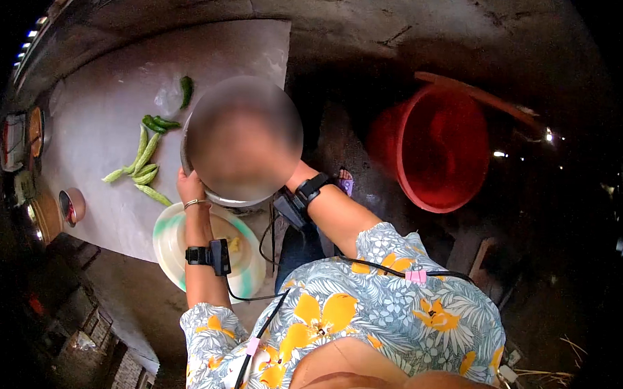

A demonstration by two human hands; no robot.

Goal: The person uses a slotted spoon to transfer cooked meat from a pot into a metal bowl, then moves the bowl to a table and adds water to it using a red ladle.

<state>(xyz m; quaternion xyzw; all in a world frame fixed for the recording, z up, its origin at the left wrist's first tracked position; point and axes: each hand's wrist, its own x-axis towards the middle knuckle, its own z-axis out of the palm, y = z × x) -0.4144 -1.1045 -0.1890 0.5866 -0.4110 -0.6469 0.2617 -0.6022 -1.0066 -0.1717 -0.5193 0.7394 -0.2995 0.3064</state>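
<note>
A round metal basin (239, 202) stands at the near edge of the pale worktop, its inside hidden by a blurred disc. My left hand (190, 186) grips the rim on its left side. Over the basin reaches my right hand (274, 157), but the blur covers its fingers and whatever they touch. Partly under my left forearm sits a cream and green plate (167, 248) with some yellowish pieces (234, 244) in it. Left of the basin lie several pale green bitter melons (146, 154), several dark green peppers (160, 123) and a longer green vegetable (186, 92).
A clear plastic bag (167, 100) lies beside the long green vegetable on the worktop (103, 110). A small metal pot (72, 207) stands at the worktop's left edge. On my right is a large red bucket (444, 153). Black cables (261, 244) run from my wrist straps.
</note>
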